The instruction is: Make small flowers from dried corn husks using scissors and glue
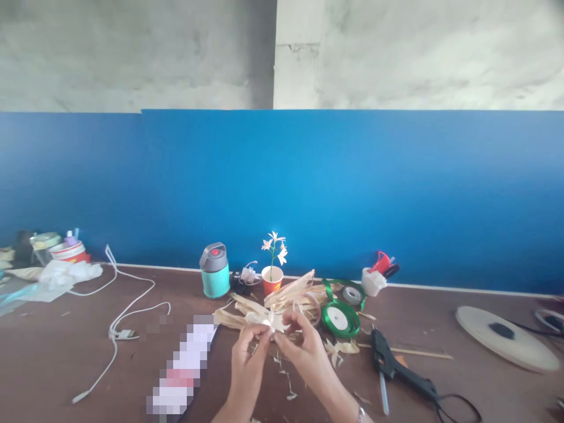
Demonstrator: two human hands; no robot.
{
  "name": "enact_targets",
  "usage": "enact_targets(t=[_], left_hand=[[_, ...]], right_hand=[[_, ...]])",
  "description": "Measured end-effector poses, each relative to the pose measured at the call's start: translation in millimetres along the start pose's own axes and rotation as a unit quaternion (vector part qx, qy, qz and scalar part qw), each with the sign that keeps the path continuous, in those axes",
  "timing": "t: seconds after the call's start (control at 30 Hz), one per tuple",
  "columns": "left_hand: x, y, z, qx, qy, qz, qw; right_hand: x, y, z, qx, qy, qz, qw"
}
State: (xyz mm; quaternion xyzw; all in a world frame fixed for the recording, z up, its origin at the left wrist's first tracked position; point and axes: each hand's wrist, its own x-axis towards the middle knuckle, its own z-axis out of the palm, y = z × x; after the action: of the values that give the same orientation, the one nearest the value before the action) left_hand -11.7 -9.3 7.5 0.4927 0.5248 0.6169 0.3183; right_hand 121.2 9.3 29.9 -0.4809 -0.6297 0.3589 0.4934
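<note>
My left hand [247, 351] and my right hand [304, 346] meet above the brown table [66, 352], both pinched on a small pale husk flower piece [271, 321] held between their fingertips. Just behind it lies a pile of dried corn husks [282, 296]. Small husk scraps [282, 367] lie on the table under my hands. A finished little flower stands in a red paper cup [272, 279] further back.
A teal flask [215, 271] stands at the back. Green ribbon spools [339, 317] and a tape roll [351, 294] lie right of the husks. A black glue gun [396, 367] with its cord lies at right. A white cable [123, 317] snakes at left. A round disc [506, 338] lies far right.
</note>
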Motion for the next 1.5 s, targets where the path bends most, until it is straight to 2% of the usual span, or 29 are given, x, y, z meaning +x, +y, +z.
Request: enact_targets(t=[0.07, 0.13, 0.37, 0.5, 0.6, 0.87, 1.0, 1.3, 1.5], left_hand=[[-1, 1, 0.2, -0.045, -0.01, -0.018, 0.999], [-2, 1, 0.7, -0.083, -0.027, -0.032, 0.996], [-2, -2, 2.8, -0.142, -0.081, -0.037, 0.986], [-1, -2, 2.8, -0.138, -0.101, -0.024, 0.985], [-2, -1, 2.8, -0.143, -0.099, -0.02, 0.985], [-3, 1, 0.3, -0.096, -0.025, -0.049, 0.994], [-2, 5, -0.6, -0.043, 0.005, -0.036, 0.998], [0, -4, 2.7, -0.053, -0.044, -0.055, 0.996], [-2, 1, 3.6, -0.122, -0.089, -0.078, 0.985]], right_hand=[[0, -1, 1, 0.09, -0.053, 0.043, 0.994], [-1, -6, 2, 0.152, -0.08, 0.048, 0.984], [-3, -11, 7, 0.235, -0.067, 0.02, 0.97], [-5, -6, 9, 0.218, -0.041, -0.013, 0.975], [-7, -7, 11, 0.205, -0.019, -0.006, 0.978], [-12, -7, 16, 0.174, 0.016, 0.013, 0.985], [-13, -11, 13, 0.113, 0.067, -0.039, 0.991], [-8, -3, 6, -0.037, 0.059, -0.15, 0.986], [-7, -1, 3, -0.073, 0.079, -0.19, 0.976]])
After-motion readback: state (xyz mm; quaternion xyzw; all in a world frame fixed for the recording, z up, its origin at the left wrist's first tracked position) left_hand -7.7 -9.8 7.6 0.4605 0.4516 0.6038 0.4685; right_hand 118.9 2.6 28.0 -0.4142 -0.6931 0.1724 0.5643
